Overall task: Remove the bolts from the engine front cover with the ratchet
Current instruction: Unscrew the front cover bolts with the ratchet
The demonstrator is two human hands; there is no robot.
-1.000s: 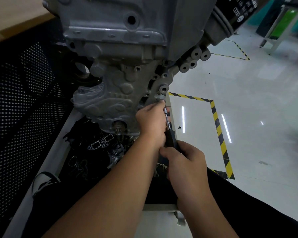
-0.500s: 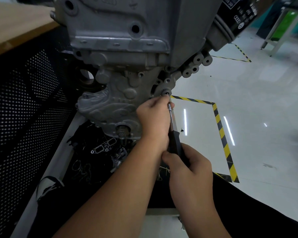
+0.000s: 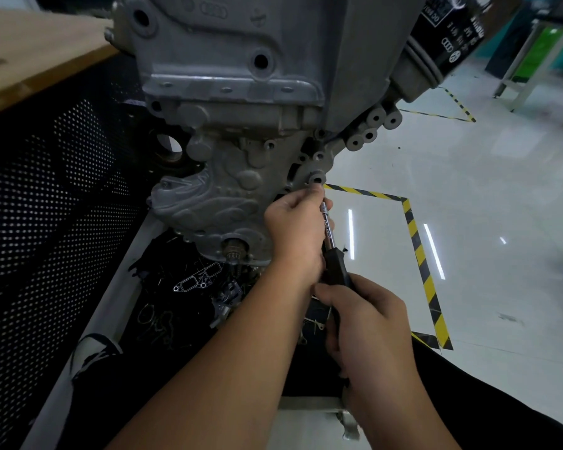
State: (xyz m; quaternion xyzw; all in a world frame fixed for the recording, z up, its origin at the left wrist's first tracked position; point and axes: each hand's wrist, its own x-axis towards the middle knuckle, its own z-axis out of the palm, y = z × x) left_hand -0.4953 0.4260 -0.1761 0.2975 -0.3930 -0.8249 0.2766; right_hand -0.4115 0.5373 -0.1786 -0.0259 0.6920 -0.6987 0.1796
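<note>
The grey cast engine front cover (image 3: 221,193) hangs on the engine at the upper middle. A ratchet (image 3: 330,241) with a steel shaft and black handle points up along the cover's right edge. My right hand (image 3: 368,316) grips the black handle from below. My left hand (image 3: 298,228) curls round the ratchet's head end, fingertips at the cover's right edge just under a round boss (image 3: 316,179). The bolt and socket are hidden behind my left fingers.
A black oil filter (image 3: 442,43) juts out at the upper right. Under the engine a black tray (image 3: 176,306) holds gaskets and small parts. A perforated black panel (image 3: 39,203) and a wooden bench top (image 3: 30,53) lie left. Yellow-black floor tape (image 3: 420,254) marks the right.
The ratchet head and my left hand have shifted slightly on the cover's right edge, near the round boss. My right hand has followed, still on the handle.
</note>
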